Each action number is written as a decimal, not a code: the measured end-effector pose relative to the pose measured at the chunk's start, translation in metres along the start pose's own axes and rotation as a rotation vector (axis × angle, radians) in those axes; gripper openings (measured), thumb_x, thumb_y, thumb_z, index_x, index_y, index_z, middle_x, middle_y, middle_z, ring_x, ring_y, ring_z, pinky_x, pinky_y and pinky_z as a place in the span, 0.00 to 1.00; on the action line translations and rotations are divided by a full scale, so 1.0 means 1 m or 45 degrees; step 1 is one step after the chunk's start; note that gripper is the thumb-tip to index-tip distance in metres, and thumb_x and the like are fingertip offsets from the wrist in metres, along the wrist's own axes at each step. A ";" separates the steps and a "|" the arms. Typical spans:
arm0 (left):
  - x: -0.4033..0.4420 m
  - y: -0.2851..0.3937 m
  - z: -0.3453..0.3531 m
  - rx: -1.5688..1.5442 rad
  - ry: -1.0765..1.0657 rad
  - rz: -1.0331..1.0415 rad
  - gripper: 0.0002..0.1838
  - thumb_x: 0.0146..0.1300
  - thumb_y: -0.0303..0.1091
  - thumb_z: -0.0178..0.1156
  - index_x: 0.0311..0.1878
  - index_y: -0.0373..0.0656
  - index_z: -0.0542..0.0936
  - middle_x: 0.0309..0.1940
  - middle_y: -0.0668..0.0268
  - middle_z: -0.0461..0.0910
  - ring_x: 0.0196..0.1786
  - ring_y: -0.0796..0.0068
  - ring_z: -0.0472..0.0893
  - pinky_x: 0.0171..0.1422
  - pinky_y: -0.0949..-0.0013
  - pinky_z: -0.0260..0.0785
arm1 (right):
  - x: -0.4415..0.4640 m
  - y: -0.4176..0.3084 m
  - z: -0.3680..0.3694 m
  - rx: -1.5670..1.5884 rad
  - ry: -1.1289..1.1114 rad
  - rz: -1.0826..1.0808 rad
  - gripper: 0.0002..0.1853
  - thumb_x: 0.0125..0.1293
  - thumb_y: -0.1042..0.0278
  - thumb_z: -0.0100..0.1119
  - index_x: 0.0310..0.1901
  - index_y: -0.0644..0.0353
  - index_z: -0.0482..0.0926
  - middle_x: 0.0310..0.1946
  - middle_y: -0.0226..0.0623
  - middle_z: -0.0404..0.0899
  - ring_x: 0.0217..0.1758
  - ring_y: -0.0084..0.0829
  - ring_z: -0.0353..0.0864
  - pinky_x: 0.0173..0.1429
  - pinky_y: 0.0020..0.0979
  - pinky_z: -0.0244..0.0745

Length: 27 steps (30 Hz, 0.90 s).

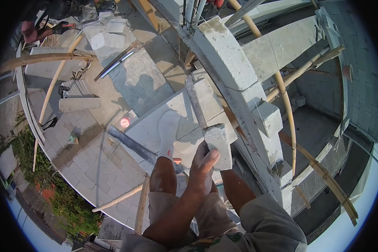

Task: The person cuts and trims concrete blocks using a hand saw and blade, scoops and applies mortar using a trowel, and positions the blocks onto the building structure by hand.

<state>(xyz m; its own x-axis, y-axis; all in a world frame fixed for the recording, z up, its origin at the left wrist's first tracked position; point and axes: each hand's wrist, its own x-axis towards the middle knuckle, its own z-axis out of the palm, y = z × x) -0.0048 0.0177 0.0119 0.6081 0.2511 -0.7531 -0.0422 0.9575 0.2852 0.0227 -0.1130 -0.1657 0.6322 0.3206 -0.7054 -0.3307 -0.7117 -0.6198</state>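
Observation:
My left hand [206, 159] is closed around the lower left side of a small pale block [218, 145], with the thumb lying across its face. My right forearm [237, 187] reaches up behind this block, which hides the right hand and whatever it may hold. From the block's top edge a long, narrow grey bar or blade [195, 98] runs up and left. Whether the bar touches the block is unclear. Large pale slabs [201, 101] lie beneath it.
Beside my right arm stands a pale block wall [229, 54]. A dark board [132, 145] lies left of my white-covered foot [168, 130]. Bamboo poles [286, 105] cross the right side over a drop. A red-and-white object [125, 122] and a short block [80, 104] lie left.

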 end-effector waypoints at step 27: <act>0.007 -0.105 0.020 0.968 -0.534 -0.182 0.49 0.47 0.27 0.72 0.70 0.37 0.52 0.63 0.54 0.64 0.67 0.63 0.65 0.69 0.60 0.61 | -0.112 0.039 -0.109 2.120 -0.362 0.078 0.39 0.66 0.41 0.55 0.70 0.59 0.58 0.59 0.45 0.73 0.59 0.40 0.77 0.56 0.46 0.79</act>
<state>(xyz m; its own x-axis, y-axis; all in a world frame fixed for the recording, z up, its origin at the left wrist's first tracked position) 0.0201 -0.0838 -0.0113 0.8146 -0.0801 -0.5744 0.5052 0.5845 0.6349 0.0151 -0.2447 -0.0730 0.5154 0.5458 -0.6607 -0.7918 0.5981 -0.1235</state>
